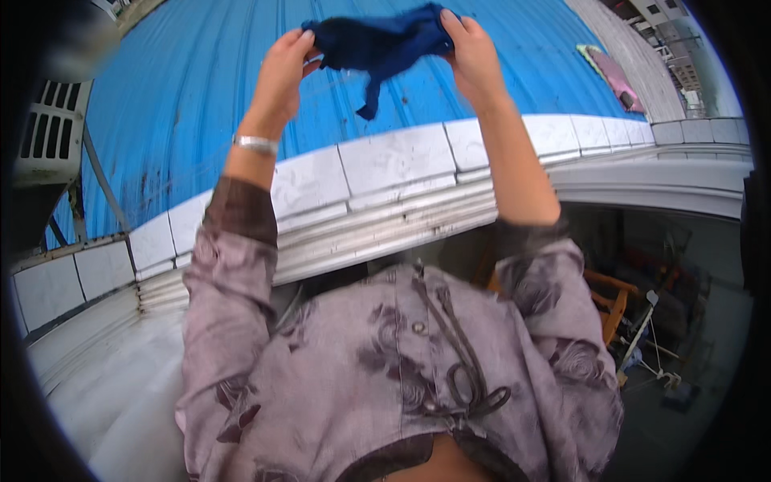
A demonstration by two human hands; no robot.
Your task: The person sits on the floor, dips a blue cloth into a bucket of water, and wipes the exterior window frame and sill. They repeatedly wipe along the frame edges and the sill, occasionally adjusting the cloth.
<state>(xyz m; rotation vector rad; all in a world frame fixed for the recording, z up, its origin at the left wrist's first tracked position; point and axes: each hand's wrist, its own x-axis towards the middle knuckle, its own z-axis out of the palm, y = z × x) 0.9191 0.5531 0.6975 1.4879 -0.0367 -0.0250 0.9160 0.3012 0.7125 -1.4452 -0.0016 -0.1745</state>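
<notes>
A dark blue piece of cloth (pixel 377 44) is stretched between my two hands, held out at arm's length. One narrow strip of it dangles from its lower edge. My left hand (pixel 285 72) pinches its left end between thumb and fingers, and a silver band (pixel 255 145) circles that wrist. At the opposite end, my right hand (pixel 475 64) grips the fabric with the thumb on top. The cloth is crumpled and a little blurred, so I cannot tell what kind of garment or cloth it is.
Beyond a white tiled ledge (pixel 393 169) lies a blue corrugated roof (pixel 201 96). A white window track (pixel 385 233) runs along the ledge. A slatted outdoor unit (pixel 52 128) stands at the left. On the roof's far right lies a pink and green item (pixel 612 78).
</notes>
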